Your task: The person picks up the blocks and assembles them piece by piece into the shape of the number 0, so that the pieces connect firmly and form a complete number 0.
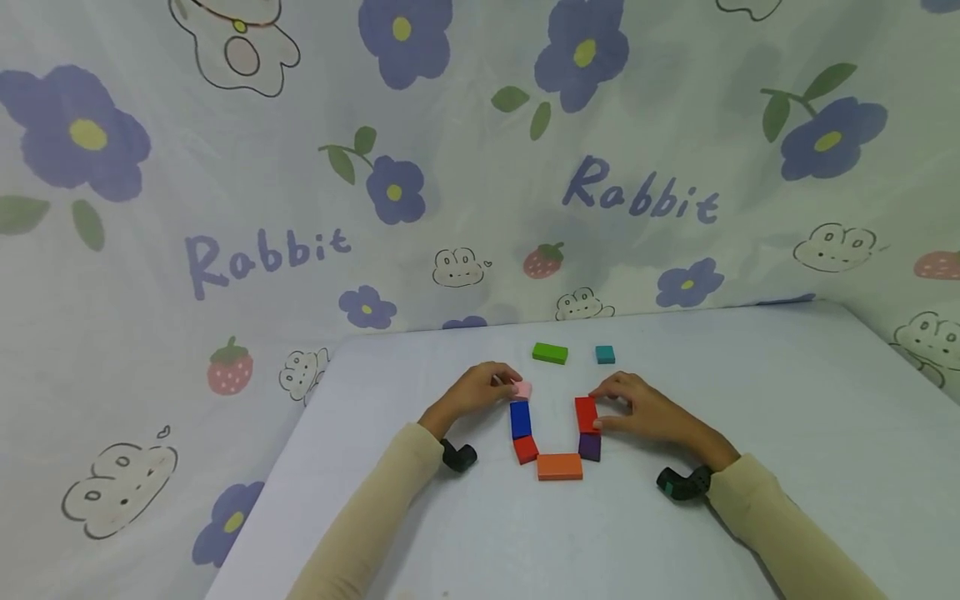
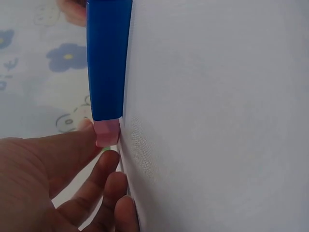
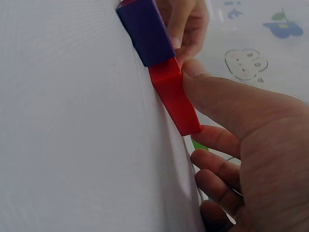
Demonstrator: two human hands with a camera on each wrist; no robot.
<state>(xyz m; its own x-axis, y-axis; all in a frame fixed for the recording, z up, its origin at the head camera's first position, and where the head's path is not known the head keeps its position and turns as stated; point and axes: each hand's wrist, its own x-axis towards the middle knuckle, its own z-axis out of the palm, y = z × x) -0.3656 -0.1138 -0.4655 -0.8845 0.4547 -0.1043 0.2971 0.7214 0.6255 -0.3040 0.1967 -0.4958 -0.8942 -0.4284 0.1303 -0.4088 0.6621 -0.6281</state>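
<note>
In the head view, my left hand pinches a small pink block between thumb and fingertip, just beyond the far end of a blue block. The left wrist view shows the pink block right at the blue block's end. My right hand grips a red rectangular block, thumb near its near end and a fingertip at its far end. Right behind the purple block, that red block continues the right-hand row in the right wrist view. The other fingers of both hands are loosely curled.
A small red block sits angled below the blue one, and an orange block lies across the near side, forming a U-shaped outline. Farther back lie a green block and a teal block, before the patterned backdrop.
</note>
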